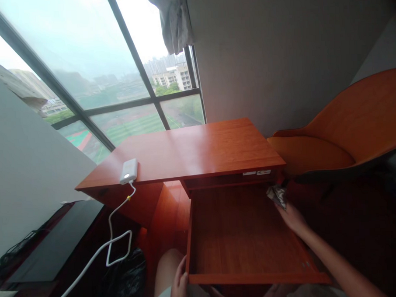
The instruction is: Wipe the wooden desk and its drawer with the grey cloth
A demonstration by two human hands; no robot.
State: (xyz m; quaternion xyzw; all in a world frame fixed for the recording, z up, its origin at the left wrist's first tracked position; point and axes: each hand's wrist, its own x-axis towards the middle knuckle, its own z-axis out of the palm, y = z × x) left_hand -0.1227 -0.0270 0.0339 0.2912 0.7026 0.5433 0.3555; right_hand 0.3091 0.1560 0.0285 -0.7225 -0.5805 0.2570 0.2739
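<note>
Head: two hands point(180, 281) point(290, 215), one drawer point(243, 278)

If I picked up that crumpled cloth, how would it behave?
The cloth would probably be floppy, since it bunches into irregular folds in the right hand. It is likely light, being a small wad held in one hand. Its uneven shape makes rolling seem unlikely.

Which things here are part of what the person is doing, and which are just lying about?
Seemingly in use:
- crumpled cloth, in the right hand
- pulled-out drawer, touched by the left hand at its near left corner
- desk, holding the drawer

Just about:
- white device on the desk
- its cable
- orange chair
</note>
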